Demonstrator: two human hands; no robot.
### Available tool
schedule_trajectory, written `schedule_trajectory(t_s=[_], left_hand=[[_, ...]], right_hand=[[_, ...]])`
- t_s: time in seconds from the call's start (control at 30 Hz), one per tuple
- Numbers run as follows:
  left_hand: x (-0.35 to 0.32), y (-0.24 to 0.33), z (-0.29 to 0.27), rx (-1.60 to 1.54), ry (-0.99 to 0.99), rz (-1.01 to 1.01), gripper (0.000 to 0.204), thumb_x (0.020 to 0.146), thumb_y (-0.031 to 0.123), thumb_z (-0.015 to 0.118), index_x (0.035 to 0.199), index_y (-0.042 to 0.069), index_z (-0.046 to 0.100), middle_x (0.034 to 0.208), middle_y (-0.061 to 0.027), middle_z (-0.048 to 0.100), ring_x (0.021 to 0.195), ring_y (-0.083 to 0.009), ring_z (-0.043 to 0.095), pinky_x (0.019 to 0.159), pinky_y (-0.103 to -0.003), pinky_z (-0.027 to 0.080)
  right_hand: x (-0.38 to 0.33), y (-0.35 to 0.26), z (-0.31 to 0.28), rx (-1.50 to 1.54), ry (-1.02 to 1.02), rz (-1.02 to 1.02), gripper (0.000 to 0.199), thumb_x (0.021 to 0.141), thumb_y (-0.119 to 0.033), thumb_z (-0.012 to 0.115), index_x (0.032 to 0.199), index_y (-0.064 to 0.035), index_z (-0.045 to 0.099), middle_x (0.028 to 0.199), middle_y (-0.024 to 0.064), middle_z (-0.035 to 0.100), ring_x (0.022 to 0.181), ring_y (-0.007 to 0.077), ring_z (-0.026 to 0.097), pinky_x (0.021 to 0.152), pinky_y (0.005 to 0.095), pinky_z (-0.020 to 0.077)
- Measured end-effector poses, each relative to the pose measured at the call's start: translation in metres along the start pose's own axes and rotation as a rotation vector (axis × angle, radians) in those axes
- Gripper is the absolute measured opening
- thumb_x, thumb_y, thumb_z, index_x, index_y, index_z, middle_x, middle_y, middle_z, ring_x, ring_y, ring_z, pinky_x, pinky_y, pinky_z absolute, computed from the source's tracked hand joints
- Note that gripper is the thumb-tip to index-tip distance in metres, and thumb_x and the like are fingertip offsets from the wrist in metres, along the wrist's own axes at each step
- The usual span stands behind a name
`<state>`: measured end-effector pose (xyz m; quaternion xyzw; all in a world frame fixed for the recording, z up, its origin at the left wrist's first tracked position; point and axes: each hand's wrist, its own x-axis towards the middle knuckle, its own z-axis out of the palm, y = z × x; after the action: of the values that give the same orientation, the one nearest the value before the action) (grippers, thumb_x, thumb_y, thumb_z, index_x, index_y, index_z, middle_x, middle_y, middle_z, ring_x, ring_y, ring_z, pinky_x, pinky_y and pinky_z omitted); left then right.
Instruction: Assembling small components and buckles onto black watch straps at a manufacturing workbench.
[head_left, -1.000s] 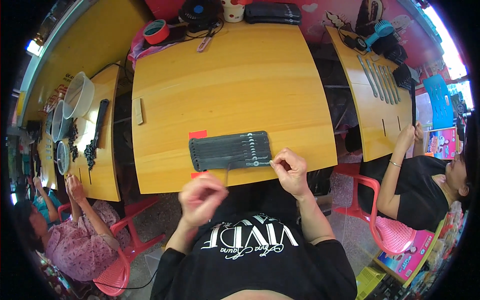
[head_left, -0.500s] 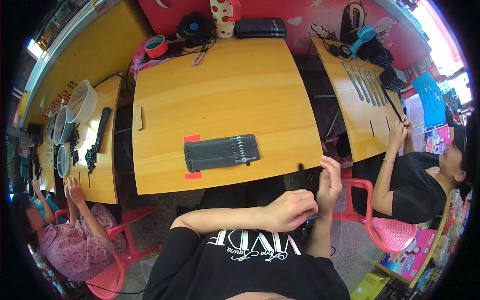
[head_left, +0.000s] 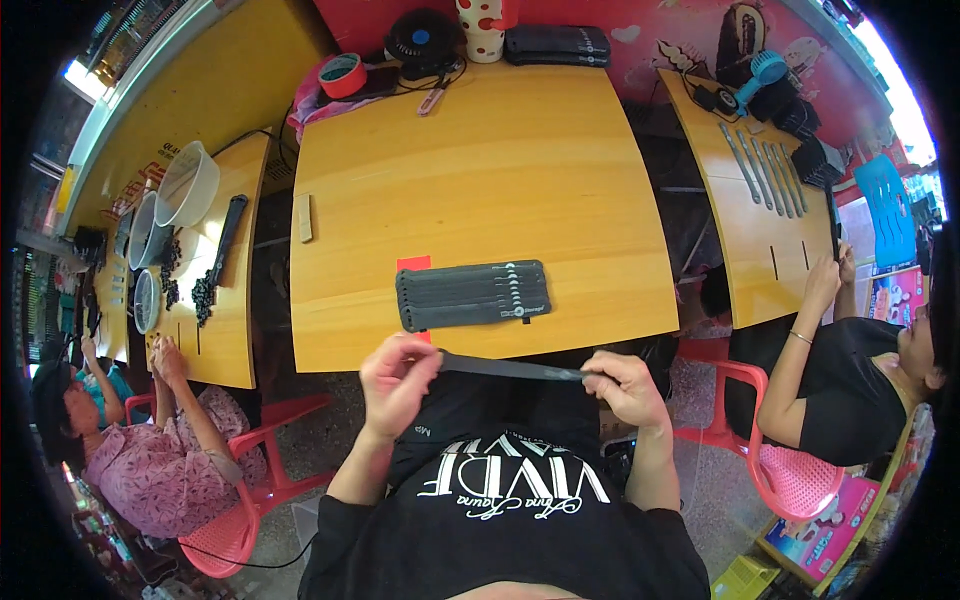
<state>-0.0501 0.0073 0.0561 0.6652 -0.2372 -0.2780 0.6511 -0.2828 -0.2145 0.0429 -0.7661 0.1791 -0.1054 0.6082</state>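
A flat dark strap (head_left: pixel 510 368) stretches level between my hands, just off the table's front edge. My left hand (head_left: pixel 398 385) pinches its left end between thumb and fingers. Its right end is gripped in my right hand (head_left: pixel 630 388), which partly hides it. Beyond the strap, a neat row of similar black straps (head_left: pixel 470 297) lies overlapped on the table, with pale marks near the right ends. Red tape (head_left: pixel 413 263) sticks out from under the row's left end.
The wooden table (head_left: pixel 470 170) carries a small wooden block (head_left: pixel 304 218), a red tape roll (head_left: pixel 343 75), a cutter (head_left: pixel 432 99), a black fan (head_left: pixel 420 40) and bundled black straps (head_left: pixel 557 46). People work at side tables, left and right.
My hands were close together at the right; the left has moved left, and the strap is now drawn out between them. The view has shifted slightly.
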Motion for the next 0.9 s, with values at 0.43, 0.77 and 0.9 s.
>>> schedule_trajectory(t_s=[0.43, 0.77, 0.9], left_hand=[[0.019, -0.035, -0.026, -0.121, 0.149, -0.042, 0.011, 0.087, -0.006, 0.065, 0.097, -0.002, 0.065, 0.084, -0.0029, 0.060, 0.066, -0.0057, 0.056, 0.049, -0.017, 0.042], [0.021, -0.042, -0.030, -0.105, 0.188, -0.059, 0.009, 0.086, -0.007, 0.064, 0.094, -0.002, 0.064, 0.082, -0.0022, 0.059, 0.062, -0.0052, 0.055, 0.049, -0.018, 0.042], [0.023, -0.047, -0.031, -0.137, 0.178, -0.047, 0.009, 0.087, -0.008, 0.064, 0.093, -0.002, 0.064, 0.081, -0.0019, 0.059, 0.062, -0.0049, 0.055, 0.050, -0.018, 0.042]], right_hand=[[0.054, 0.015, 0.049, 0.277, 0.509, 0.087, 0.005, 0.084, 0.008, 0.065, 0.085, 0.0031, 0.065, 0.076, 0.0012, 0.058, 0.064, 0.0056, 0.057, 0.055, 0.0194, 0.0458], [0.073, 0.019, 0.051, -0.077, 0.518, -0.120, 0.009, 0.080, 0.011, 0.066, 0.084, 0.0034, 0.064, 0.071, 0.0024, 0.055, 0.061, 0.0073, 0.051, 0.054, 0.0211, 0.0396], [0.074, 0.020, 0.053, -0.087, 0.513, -0.122, 0.010, 0.079, 0.011, 0.067, 0.084, 0.0036, 0.064, 0.071, 0.0022, 0.055, 0.061, 0.0072, 0.049, 0.054, 0.0213, 0.0377]])
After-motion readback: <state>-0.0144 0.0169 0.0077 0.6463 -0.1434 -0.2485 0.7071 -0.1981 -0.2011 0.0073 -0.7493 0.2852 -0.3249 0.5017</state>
